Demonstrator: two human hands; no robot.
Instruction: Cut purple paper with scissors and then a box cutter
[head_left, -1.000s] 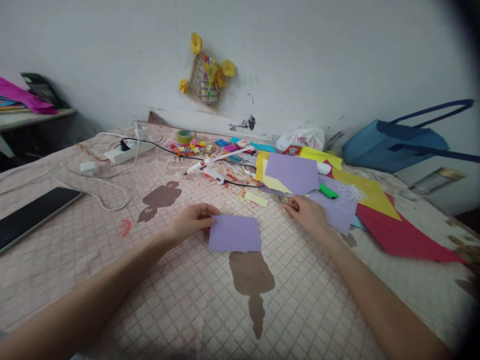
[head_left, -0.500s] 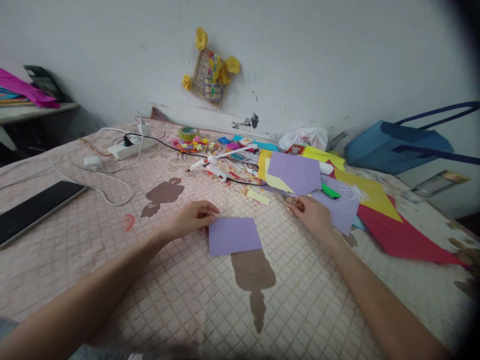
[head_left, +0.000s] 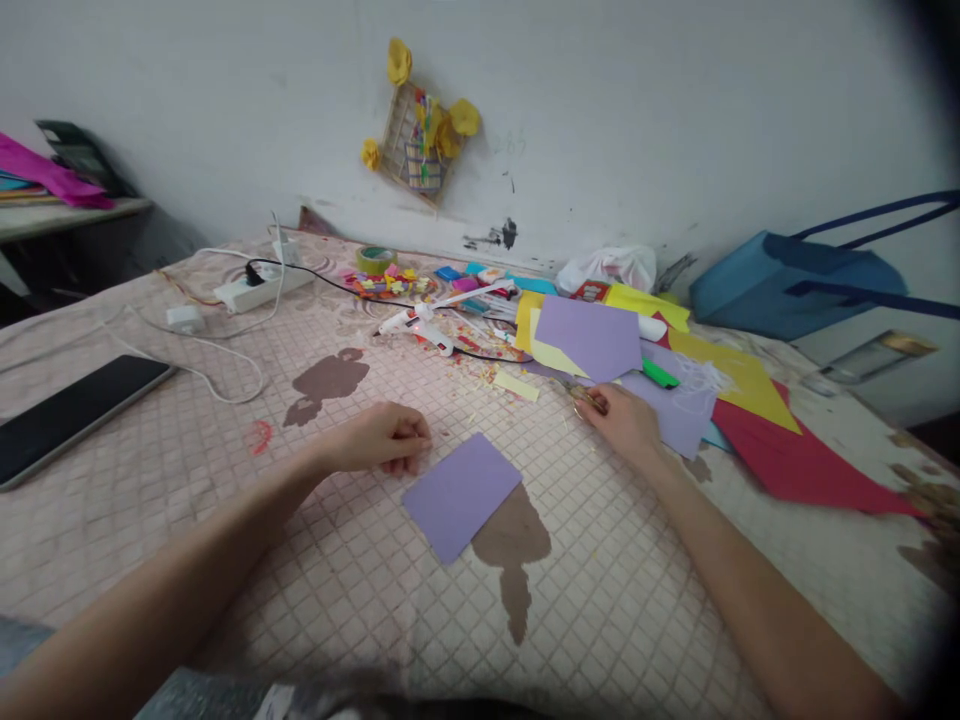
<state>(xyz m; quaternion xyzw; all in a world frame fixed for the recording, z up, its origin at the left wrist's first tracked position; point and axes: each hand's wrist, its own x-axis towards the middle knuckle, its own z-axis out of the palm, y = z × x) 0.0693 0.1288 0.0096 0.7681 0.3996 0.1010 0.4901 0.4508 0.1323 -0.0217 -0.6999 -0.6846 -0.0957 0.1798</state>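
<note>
A small purple rectangle of paper lies flat and slanted on the patterned tablecloth in front of me. Just off its upper left side rests my left hand, fingers curled in, with a small gap to the paper and nothing visible in it. Farther right, my right hand has its fingers closed on the handles of a pair of scissors. The scissors' blades point away to the upper left, towards a larger purple sheet on a paper pile.
A glue gun lies beyond my hands among paper scraps. A pale yellow strip, a green marker and red paper are to the right. A phone and a power strip sit left; a blue bag stands far right.
The small purple paper has turned to a slant and slipped slightly nearer me. My left hand has come off its corner, fingers now curled. My right hand stays on the scissors.
</note>
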